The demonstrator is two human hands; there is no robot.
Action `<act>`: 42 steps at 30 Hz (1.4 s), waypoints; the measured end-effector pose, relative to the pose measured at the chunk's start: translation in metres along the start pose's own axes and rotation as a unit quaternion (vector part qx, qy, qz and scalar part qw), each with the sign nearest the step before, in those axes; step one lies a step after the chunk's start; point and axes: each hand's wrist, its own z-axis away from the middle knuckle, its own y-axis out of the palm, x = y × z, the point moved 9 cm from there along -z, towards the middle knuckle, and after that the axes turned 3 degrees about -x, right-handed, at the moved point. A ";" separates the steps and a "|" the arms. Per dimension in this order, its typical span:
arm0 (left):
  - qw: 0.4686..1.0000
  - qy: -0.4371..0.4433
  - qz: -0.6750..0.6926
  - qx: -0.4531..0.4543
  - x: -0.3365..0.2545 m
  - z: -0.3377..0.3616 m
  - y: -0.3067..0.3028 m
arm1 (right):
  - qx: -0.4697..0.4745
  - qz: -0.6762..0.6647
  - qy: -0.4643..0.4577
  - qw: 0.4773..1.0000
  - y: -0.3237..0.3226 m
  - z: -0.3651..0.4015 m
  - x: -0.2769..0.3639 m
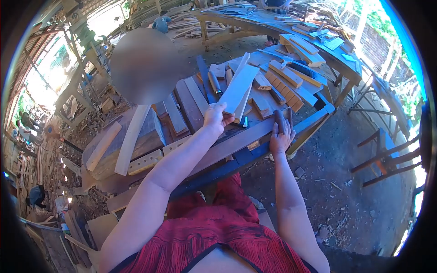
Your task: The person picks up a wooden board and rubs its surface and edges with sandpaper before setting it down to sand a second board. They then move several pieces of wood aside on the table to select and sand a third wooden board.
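Sunlit and open-sided, the wood workshop has a dirt floor (pixel 337 182) strewn with chips, and a long bench (pixel 314 119) with a blue-painted edge runs slantwise across the view, crowded with offcuts. The person's left hand (pixel 217 117) reaches over the near edge and its grip is clamped on the lower end of a pale board (pixel 239 86), thumb on top, so that the board rises off the bench and tilts away over the other pieces. Just beside it to the left lies a tool with a dark handle (pixel 214 83), and to the right a row of short blocks (pixel 284 88) lies packed side by side. The right hand (pixel 281 138) rests at the bench's near edge, its grip closed round the lower part of a dark block (pixel 283 116) that stands up above the fingers. Long planks (pixel 132 139) lie on a stack at the left end. A second bench (pixel 268 18) stands farther back, and a wooden chair (pixel 387 159) stands well apart on the right.
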 end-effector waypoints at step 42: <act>0.983 -0.066 -0.154 -0.080 -0.025 0.030 -0.093 | 0.024 0.025 0.001 0.999 0.013 0.001 -0.006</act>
